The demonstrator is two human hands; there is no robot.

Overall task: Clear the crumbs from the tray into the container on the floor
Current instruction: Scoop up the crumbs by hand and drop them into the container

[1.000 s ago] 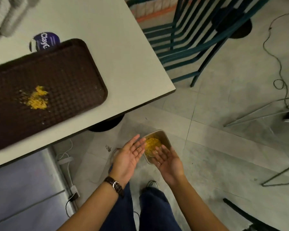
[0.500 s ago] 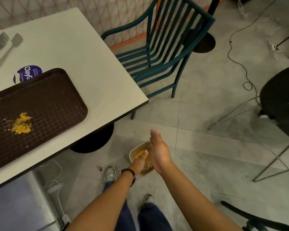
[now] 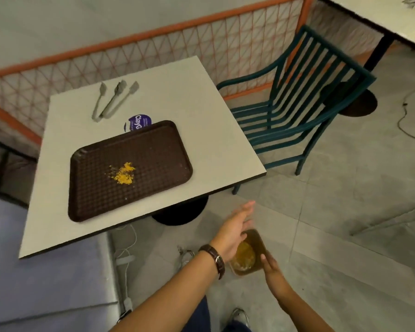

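Hands hover over the container (image 3: 248,256) on the floor: left hand (image 3: 235,230) and right hand (image 3: 271,269) both open, fingers spread, holding nothing. Farther left, the brown tray (image 3: 130,170) lies on the white surface (image 3: 216,140), long axis left-right, yellow crumbs (image 3: 124,173) mid-tray. Beyond: purple lid (image 3: 137,122), tongs (image 3: 114,99); a green chair (image 3: 295,111) stands right.
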